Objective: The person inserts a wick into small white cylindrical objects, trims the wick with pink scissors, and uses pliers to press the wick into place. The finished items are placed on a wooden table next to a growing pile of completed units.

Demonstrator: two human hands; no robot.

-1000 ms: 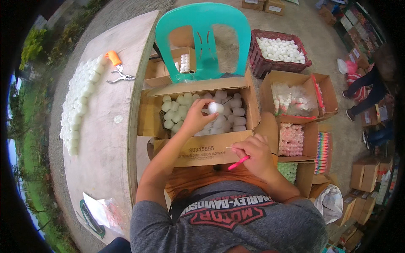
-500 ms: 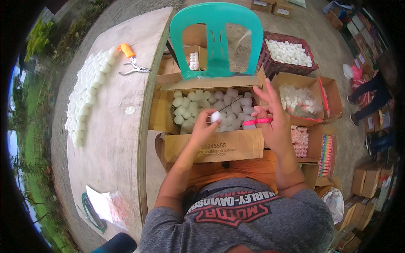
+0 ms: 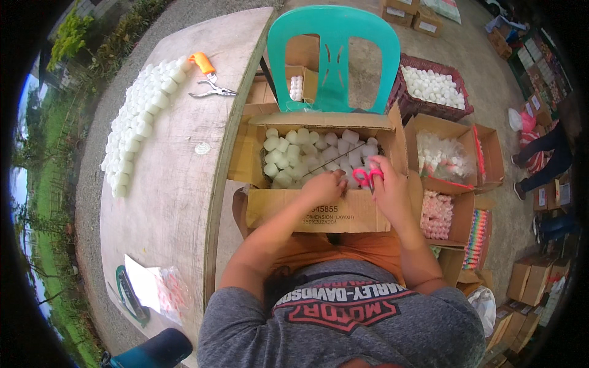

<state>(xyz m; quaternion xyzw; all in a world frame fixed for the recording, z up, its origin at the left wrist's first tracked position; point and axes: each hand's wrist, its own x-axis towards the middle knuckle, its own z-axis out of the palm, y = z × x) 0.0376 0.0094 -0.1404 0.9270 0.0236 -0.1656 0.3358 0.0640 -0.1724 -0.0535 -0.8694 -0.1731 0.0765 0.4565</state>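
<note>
An open cardboard box (image 3: 319,210) in front of me holds many rounded white pieces (image 3: 285,156), short and cylinder-like. At its near side, over the pieces, is my left hand (image 3: 325,187); its fingers are curled together, and what they hold, if anything, is hidden. My right hand (image 3: 390,191) grips pink-handled scissors (image 3: 366,178) by the loops at the box's right near corner. The blades do not show clearly. A thin dark rod (image 3: 334,161) lies slantwise across the box above the white pieces.
On the table (image 3: 178,202) at left lie rows of white pieces (image 3: 144,119) and orange-handled pliers (image 3: 213,90). A green plastic chair (image 3: 334,58) stands beyond the box. At right are a maroon crate (image 3: 403,101) of white pieces and cardboard boxes (image 3: 457,227) with pink and multicoloured goods.
My left hand has come down to the box's near edge, and the white piece it held no longer shows. My right hand has lowered, its raised fingers now folded round the scissors.
</note>
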